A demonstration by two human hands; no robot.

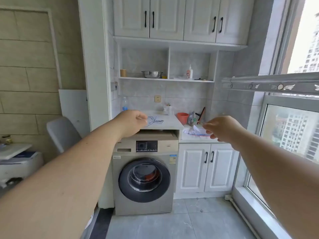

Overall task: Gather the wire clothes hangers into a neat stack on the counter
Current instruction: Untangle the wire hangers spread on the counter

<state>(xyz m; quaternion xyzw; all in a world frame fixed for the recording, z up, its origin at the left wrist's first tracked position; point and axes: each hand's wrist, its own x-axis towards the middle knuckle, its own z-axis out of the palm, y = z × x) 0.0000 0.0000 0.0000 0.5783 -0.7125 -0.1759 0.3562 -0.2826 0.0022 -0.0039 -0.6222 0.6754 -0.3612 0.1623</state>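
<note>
A loose tangle of thin blue and white wire hangers (154,120) lies on the pale counter (170,125) above the washing machine. More wire hangers (198,134), with red and blue strands, rest lower on the right, by the sink area. My left hand (133,122) is stretched out at the left edge of the counter, its curled fingers just beside the tangle; contact is unclear. My right hand (222,128) hovers over the right-hand hangers with fingers loosely bent and apart, holding nothing that I can see.
An orange basin (182,117), an iron (192,118) and a water bottle (124,104) stand on the counter. A washing machine (145,171) sits below, white cabinets (207,168) to its right. A drying rail (271,84) juts in at right. A grey chair (63,133) stands left.
</note>
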